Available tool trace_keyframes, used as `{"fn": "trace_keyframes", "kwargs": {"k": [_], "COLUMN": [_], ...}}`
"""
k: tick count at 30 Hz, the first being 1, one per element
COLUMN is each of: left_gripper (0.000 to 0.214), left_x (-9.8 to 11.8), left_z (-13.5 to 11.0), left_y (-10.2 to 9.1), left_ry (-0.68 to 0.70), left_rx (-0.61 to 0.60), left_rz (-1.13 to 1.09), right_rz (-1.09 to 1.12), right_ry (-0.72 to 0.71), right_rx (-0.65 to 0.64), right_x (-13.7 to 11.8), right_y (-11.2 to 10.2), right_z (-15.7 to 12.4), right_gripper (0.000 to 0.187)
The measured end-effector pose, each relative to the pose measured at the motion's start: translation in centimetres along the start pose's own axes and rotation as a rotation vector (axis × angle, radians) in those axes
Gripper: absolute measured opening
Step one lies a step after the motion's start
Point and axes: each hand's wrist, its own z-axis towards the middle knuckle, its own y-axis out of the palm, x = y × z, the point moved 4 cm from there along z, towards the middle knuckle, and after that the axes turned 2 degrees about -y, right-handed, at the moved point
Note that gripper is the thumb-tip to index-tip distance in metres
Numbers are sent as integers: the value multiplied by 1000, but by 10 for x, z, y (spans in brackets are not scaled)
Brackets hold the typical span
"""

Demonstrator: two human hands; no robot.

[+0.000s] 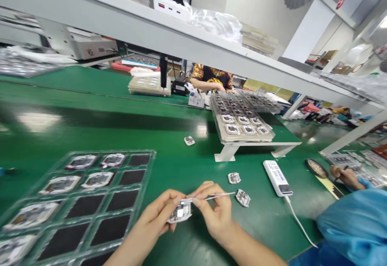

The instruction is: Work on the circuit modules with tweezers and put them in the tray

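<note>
My left hand point(161, 213) grips a small white-framed electronic module point(182, 211) by its edge, fingers closed round it above the green bench. Pinched in my right hand point(215, 213) is a thin white stick point(222, 195), pointing to the right; its kind is unclear. The right fingertips meet the module's top right edge, where the stick's other end is hidden. Two more modules, one nearer point(243, 198) and one farther point(234, 178), lie just right of my right hand. To my left, a clear compartment tray point(152, 155) holds several modules beside bare dark compartments.
A stacked tray of modules point(242, 130) sits on a low white stand point(225, 153). One loose module point(189, 140) lies farther back. A white power strip point(276, 178) with a cable is at right. A co-worker's blue sleeve point(356, 221) borders the right side. A shelf beam point(181, 36) crosses overhead.
</note>
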Motion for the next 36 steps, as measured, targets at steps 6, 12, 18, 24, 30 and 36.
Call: {"fn": "trace_keyframes", "kwargs": {"k": [6,12,18,24,30,36], "left_gripper": [43,51,42,51,53,48], "left_x": [3,-7,-5,-3,8,7], "left_z": [2,10,3,7,4,3], "left_y": [-4,-7,-3,-7,0,1], "left_ry": [24,19,0,-64,-103,-84], "left_rx": [23,30,112,30,49,47], "left_rz": [58,106,73,97,88,36], "right_rz": [-27,-108,-105,77,-23,-140], "right_ry": [-53,-99,109,312,242,75], "right_rx": [-9,-67,-165,-110,-89,-142], "right_x": [-2,-6,-3,9,8,2], "right_y": [3,3,1,-1,-2,0], "right_z": [2,6,9,6,2,1], "right_gripper": [8,12,15,19,12,6]}}
